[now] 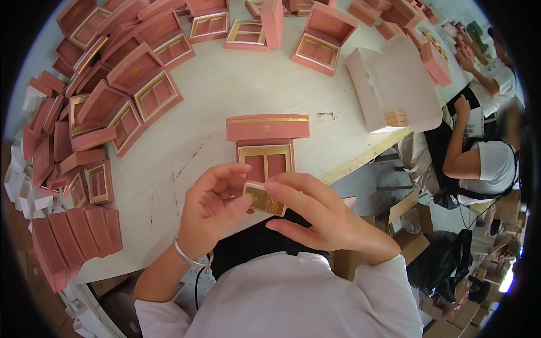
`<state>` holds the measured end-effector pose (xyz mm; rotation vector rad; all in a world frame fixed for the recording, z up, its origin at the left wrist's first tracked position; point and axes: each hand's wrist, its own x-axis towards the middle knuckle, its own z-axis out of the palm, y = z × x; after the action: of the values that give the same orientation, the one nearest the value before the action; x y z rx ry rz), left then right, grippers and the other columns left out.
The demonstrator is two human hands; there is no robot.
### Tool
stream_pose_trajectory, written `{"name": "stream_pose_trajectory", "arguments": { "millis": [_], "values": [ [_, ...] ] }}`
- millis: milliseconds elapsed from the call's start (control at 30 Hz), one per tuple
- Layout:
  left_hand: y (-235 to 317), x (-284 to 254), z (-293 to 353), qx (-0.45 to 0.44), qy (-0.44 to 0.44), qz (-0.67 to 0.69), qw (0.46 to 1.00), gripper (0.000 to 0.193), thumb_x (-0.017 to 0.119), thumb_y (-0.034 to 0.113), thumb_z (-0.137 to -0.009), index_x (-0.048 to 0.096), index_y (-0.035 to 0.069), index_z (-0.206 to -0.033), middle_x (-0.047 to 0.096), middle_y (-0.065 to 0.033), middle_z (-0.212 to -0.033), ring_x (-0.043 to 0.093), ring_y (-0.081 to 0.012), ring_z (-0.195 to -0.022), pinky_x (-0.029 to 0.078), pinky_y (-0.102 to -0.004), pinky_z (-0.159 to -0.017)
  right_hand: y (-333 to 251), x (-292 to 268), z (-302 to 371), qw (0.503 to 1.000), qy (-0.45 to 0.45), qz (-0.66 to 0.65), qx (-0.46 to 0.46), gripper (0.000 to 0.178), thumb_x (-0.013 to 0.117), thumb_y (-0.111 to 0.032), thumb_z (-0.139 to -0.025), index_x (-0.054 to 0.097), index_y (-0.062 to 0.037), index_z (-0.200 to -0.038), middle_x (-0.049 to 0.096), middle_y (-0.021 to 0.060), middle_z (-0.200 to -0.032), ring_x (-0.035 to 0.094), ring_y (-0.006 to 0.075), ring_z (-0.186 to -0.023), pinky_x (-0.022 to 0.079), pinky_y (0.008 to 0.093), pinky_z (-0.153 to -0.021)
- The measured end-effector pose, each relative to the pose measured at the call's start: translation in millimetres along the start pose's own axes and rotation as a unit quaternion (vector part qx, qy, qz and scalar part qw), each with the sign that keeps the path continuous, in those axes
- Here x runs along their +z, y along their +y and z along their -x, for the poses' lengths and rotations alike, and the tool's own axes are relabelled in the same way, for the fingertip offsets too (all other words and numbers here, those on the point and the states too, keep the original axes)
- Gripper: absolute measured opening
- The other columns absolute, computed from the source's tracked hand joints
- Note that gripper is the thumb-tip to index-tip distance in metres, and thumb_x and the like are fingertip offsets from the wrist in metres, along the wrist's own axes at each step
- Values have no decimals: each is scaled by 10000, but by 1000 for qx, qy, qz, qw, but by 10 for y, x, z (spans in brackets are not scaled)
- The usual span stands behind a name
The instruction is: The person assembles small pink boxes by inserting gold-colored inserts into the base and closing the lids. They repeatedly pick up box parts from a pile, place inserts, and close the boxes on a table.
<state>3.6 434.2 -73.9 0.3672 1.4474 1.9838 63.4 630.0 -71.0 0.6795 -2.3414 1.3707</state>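
Between my hands, above the table's near edge, is a small flat box (264,201) with a gold face and pale sides. My left hand (217,197) grips its left end between thumb and fingers. My right hand (313,211) has its fingertips on the box's upper right side, with the thumb stretched apart below. Just beyond them stands an open pink gift box (268,128), its lid raised and its gold-edged insert split into two compartments. My hands hide the near part of that insert.
Many open pink boxes (141,73) crowd the left and back of the table (197,112). Closed pink boxes (79,236) stand in a row at near left. A white carton (366,90) holding small tan boxes (395,118) lies at the right edge. Co-workers (479,163) sit at right.
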Motion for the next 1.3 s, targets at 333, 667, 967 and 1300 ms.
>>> {"name": "stream_pose_trajectory", "arguments": {
  "millis": [333, 667, 967, 1300],
  "values": [
    [-91, 151, 54, -87, 54, 107, 989, 506, 627, -41, -778, 411, 35, -1229, 553, -65, -1009, 574, -153, -957, 508, -295, -782, 31, 309, 157, 990, 67, 120, -31, 464, 729, -12, -668, 575, 29, -1103, 481, 263, -1166, 573, 346, -945, 507, 392, -771],
    [-34, -350, -509, 21, 131, -203, 970, 432, 625, 135, -826, 473, 41, -1220, 557, -52, -1008, 511, -42, -662, 427, -190, -561, 359, 373, 99, 990, -9, 134, 30, 439, 606, 72, -676, 554, 33, -1110, 510, 219, -1163, 564, 354, -957, 474, 377, -848],
    [-202, -361, -683, -34, 80, -243, 966, 301, 551, 63, -856, 510, 1, -1148, 591, -84, -935, 555, -77, -584, 455, -216, -482, 304, 445, 65, 977, -45, 208, 27, 406, 705, -83, -680, 566, 2, -1052, 519, 188, -1129, 517, 354, -1019, 466, 398, -832],
    [-288, -407, -615, 7, 98, -196, 976, 280, 563, 17, -836, 531, -17, -1112, 597, -88, -883, 577, -81, -599, 471, -218, -496, 218, 229, -230, 977, -158, 116, 89, 298, 721, -47, -657, 570, -21, -913, 494, 127, -1025, 512, 304, -966, 457, 398, -780]
  ]
}}
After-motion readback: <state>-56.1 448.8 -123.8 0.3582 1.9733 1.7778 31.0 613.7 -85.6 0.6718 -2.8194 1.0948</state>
